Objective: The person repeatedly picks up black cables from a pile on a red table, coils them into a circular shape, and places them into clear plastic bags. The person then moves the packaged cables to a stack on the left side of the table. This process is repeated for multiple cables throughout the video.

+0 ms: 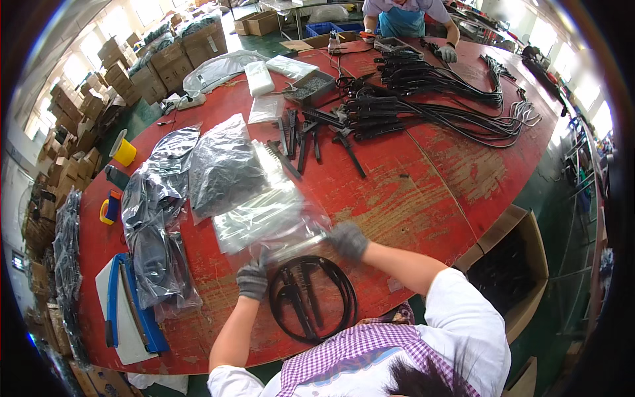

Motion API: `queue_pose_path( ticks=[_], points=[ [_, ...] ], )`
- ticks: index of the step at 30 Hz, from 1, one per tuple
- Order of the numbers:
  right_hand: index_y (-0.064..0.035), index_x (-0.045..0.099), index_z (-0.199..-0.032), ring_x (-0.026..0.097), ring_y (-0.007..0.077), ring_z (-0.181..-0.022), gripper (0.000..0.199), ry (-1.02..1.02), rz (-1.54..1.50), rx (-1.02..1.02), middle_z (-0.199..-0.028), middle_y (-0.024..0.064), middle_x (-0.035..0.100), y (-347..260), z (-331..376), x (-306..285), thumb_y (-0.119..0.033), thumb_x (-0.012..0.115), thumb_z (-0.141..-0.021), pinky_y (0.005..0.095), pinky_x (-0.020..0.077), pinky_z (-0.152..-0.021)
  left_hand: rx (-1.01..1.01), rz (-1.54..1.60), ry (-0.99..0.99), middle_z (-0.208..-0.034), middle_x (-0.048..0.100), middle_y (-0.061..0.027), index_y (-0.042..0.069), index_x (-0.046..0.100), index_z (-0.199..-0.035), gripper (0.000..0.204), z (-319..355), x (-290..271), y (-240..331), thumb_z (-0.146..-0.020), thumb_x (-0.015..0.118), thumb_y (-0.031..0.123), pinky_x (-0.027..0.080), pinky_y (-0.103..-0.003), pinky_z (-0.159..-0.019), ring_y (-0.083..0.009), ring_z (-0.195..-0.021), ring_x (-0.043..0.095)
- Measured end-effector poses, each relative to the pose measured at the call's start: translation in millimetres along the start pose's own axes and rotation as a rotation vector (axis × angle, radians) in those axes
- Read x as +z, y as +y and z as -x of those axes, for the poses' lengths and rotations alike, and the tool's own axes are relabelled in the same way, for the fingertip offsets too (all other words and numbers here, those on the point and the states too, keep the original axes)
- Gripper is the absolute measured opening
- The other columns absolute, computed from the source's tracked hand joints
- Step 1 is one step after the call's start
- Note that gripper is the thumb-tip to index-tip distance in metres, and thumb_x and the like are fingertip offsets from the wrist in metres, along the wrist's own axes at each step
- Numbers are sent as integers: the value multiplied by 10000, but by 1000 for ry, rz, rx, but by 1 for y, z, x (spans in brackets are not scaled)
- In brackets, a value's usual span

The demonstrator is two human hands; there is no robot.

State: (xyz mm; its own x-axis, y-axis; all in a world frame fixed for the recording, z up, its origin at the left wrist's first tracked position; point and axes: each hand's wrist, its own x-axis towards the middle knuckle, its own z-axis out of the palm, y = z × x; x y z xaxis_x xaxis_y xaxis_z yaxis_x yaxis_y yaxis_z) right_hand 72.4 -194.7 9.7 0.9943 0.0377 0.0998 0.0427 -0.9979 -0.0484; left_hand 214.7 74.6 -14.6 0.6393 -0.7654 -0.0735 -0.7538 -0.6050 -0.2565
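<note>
My left hand (pixel 253 279), in a grey glove, pinches the near left corner of a clear plastic bag (pixel 291 248). My right hand (pixel 348 241), gloved alike and slightly blurred, grips the same bag's right edge. The bag is stretched between both hands, over the near end of a stack of clear bags (pixel 261 221). Just below, close to my apron, a coiled black cable (pixel 350 298) lies on the red table (pixel 423 205). Dark elongated parts (pixel 297 308) sit inside its loop.
Filled bags (pixel 225 165) and a blue-edged paper cutter (pixel 132 308) lie left. Black cable bundles (pixel 450 119) and loose black parts (pixel 304 142) spread across the far side. A co-worker's gloved hand (pixel 448 53) is beyond. An open carton (pixel 512 264) stands at the right edge.
</note>
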Motion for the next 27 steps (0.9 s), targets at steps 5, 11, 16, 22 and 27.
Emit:
queue_pose_path(
  ticks=[5,11,16,22,27],
  points=[
    [-205,332,-1353,562,210,-510,562,-183,-111,-157,-630,84,546,-46,114,19,-127,444,-807,347,406,-397,284,164,228,-726,567,-92,80,507,-1149,386,66,32,6,-766,493,130,477,-366,-513,-243,-569,572],
    [-309,343,-1340,534,243,-474,522,-361,-299,-339,-564,103,510,-84,159,14,-264,453,-832,372,384,-371,60,683,-20,-749,579,-106,62,565,-1019,305,195,-5,43,-771,549,239,460,-370,-495,-269,-590,584],
    [-282,478,-1255,556,257,-546,445,-506,-356,-366,-610,109,534,-81,121,-48,-316,541,-816,392,431,-480,-81,851,-30,-847,636,-120,108,618,-980,253,236,-61,74,-763,587,236,479,-381,-558,-285,-645,611],
    [-99,678,-933,540,250,-549,332,70,-1106,-370,-649,90,572,-56,51,-164,-5,586,-628,324,426,-503,-31,1411,163,-745,626,-137,51,645,-900,170,226,-188,-22,-735,614,25,496,-297,-595,-218,-684,642],
    [-86,679,-904,536,186,-480,299,185,-747,-464,-574,102,534,-68,21,-252,0,568,-641,304,433,-494,-375,1289,182,-679,594,-105,44,614,-955,202,214,-260,-68,-762,566,7,481,-287,-581,-177,-597,590]
  ],
)
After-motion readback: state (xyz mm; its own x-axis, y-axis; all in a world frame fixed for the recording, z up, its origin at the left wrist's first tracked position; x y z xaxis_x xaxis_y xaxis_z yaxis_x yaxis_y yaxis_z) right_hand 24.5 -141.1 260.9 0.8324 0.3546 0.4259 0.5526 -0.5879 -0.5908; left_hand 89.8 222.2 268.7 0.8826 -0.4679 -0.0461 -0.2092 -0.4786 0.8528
